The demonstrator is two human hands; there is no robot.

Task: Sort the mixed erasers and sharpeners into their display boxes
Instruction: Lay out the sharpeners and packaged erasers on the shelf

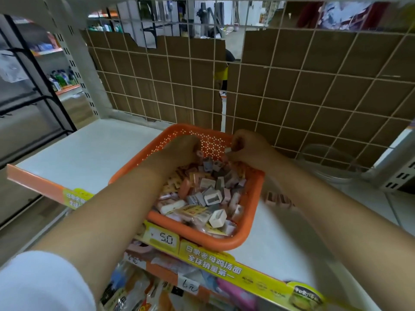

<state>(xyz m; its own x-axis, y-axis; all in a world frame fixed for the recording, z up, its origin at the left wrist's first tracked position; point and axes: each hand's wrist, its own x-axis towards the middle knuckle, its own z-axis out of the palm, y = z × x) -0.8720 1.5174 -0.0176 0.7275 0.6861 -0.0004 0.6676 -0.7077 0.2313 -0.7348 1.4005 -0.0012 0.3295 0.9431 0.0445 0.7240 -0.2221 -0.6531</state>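
An orange basket (251, 189) sits on a white shelf (78, 158), close to the front edge where both arms can reach it. It is full of mixed erasers and sharpeners (206, 194), all jumbled in one pile. Both hands are over the far side of the basket. The left hand (182, 149) has its fingers curled round a small pink piece (199, 153), likely to lift it out of the pile. The right hand (247, 144) pinches a small white piece (228, 150) between fingers and thumb. I cannot tell if these two are erasers or sharpeners. A clear tub (323, 158) waits at the right of the shelf, maybe for sorted pieces. A few pink pieces (275, 197) lie on the shelf just beside the basket, perhaps picked out to go together.
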